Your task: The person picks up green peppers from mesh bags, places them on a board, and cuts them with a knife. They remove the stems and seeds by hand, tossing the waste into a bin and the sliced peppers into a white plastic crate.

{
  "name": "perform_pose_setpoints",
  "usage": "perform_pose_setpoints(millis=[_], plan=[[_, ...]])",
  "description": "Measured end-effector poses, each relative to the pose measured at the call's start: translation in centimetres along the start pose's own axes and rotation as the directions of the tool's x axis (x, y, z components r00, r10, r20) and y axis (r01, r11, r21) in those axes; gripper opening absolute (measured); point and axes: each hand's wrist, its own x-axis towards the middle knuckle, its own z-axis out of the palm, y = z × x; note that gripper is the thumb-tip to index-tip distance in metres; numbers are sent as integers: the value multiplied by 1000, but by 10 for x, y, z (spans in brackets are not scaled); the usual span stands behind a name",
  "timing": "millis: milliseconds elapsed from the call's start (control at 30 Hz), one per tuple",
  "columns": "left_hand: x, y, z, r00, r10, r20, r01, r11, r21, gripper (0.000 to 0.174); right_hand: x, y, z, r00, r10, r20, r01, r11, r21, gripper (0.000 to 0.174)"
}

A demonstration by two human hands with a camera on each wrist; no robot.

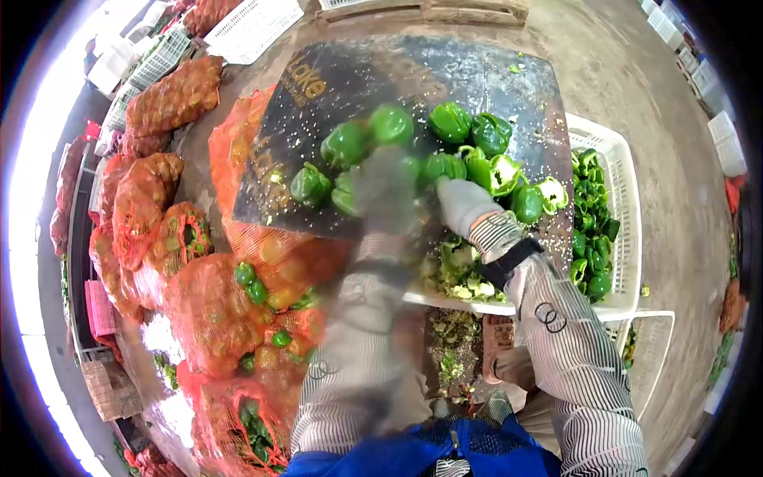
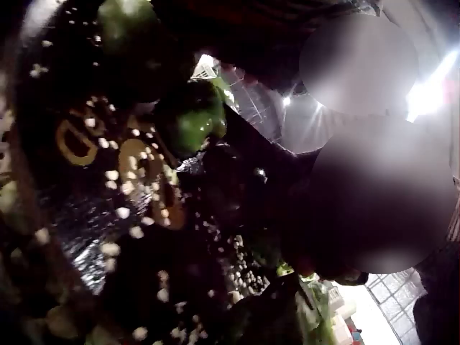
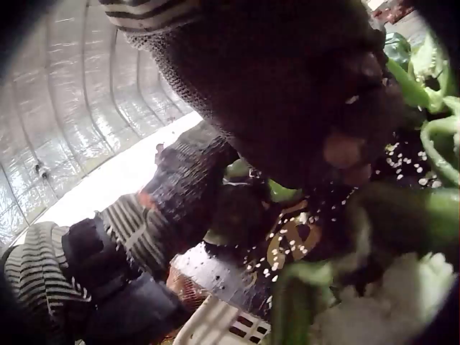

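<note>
Several whole green bell peppers lie on a dark board strewn with pale seeds. My gloved left hand, blurred by motion, is over the board among the peppers; its fingers do not show clearly. In the right wrist view, the same left hand is close beside a shadowed green pepper. My gloved right hand is right at the near side of another bell pepper. Its fingertips are bent inward, and I cannot tell what they hold. Cut-open peppers lie just right of it.
A white crate of cored green peppers stands right of the board. Pale pepper cores lie below the board's near edge. Orange mesh sacks crowd the left, and more white crates stand farther back.
</note>
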Motion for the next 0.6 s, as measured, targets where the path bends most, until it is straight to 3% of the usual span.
perform_pose_setpoints(millis=[33,67,167,233,300,367,400,433,467,500,567,600], plan=[[14,17,-5,927,-63,369,-36,966,257,36,-5,-6,-6,999,29,33,-29,1000,9,21],[26,29,-11,731,-212,648,-167,866,472,39,-5,-9,1,997,64,35,-65,997,51,21],[16,18,-9,736,-117,667,-270,853,447,43,-30,-8,-8,992,89,89,-94,994,52,22],[13,10,-4,747,-99,657,-278,851,444,43,-51,12,-6,993,99,68,-102,994,46,24],[15,11,-6,758,-82,648,-284,852,440,42,-75,29,-22,983,109,147,-114,993,23,28],[19,14,-11,783,-49,620,-220,910,350,38,-78,45,-30,996,47,70,-63,969,240,34],[17,4,-2,785,-48,617,-221,909,353,38,-79,36,-42,997,64,-41,-50,962,270,39],[14,-14,11,933,39,358,-133,961,241,35,-67,29,-43,997,64,-48,-48,960,275,39],[13,-26,20,995,78,62,-84,992,98,33,-51,23,-44,994,78,-77,-34,886,462,41],[25,-23,14,995,82,64,-88,991,97,33,-33,18,-45,990,97,-102,-12,780,626,43],[52,-21,6,999,35,1,-35,979,199,31,14,11,-27,955,93,-280,100,793,602,38],[60,-24,7,1000,3,20,-5,995,98,31,33,5,-21,959,115,-258,69,791,608,39]])
